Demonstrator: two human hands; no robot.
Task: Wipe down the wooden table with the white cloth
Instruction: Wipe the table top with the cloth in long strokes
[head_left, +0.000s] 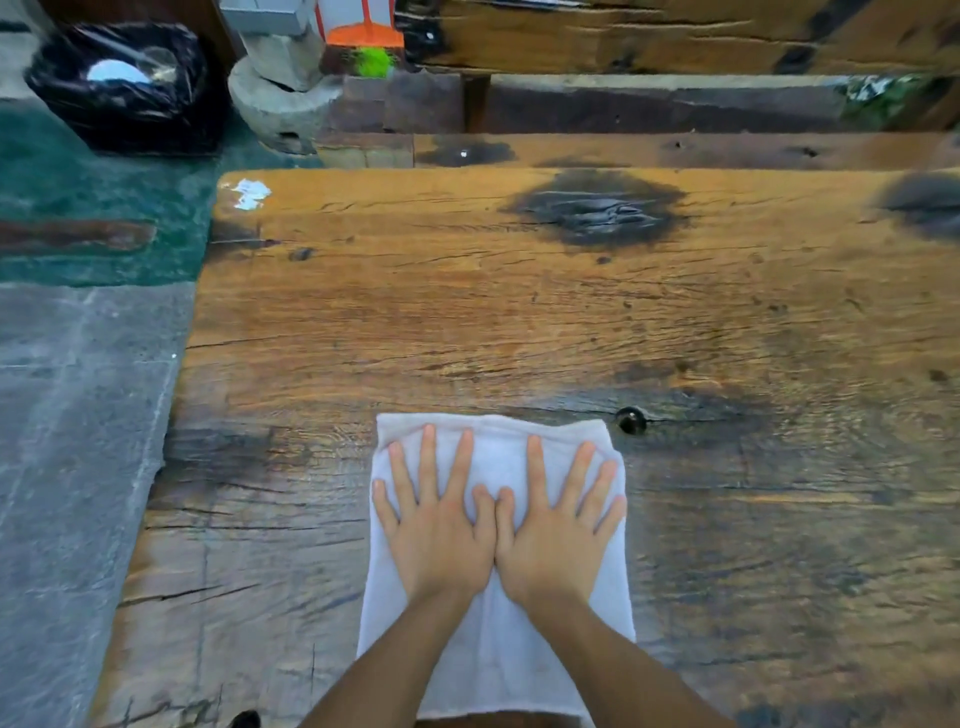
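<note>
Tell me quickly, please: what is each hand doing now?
Left hand: open, fingers spread, pressing flat on the white cloth.
Right hand: open, fingers spread, pressing flat on the same cloth.

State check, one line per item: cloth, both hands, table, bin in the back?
white cloth: folded, flat on the table, pinned under both hands
left hand: fingers straight and spread, pressing on the cloth
right hand: fingers straight and spread, pressing on the cloth, thumb touching the left thumb
wooden table: glossy, dark knots
black bin bag: open at top
</note>
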